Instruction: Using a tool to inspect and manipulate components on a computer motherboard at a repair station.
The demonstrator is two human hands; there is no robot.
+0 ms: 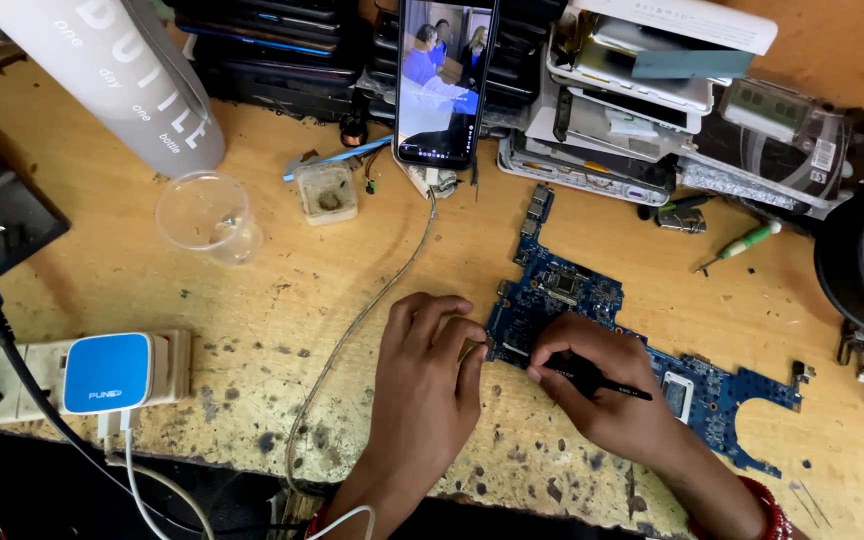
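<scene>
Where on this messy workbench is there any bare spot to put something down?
Bare wood lies between the clear plastic cup, the power strip and the left hand, crossed only by a thin cable. Another patch sits right of the blue circuit board, below the green screwdriver. The back edge, around the propped phone, is crowded.

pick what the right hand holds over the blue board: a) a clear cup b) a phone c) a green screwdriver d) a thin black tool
d: the right hand pinches a thin black tool over the blue board; the green screwdriver, phone and clear cup all sit untouched farther up the bench.
</scene>
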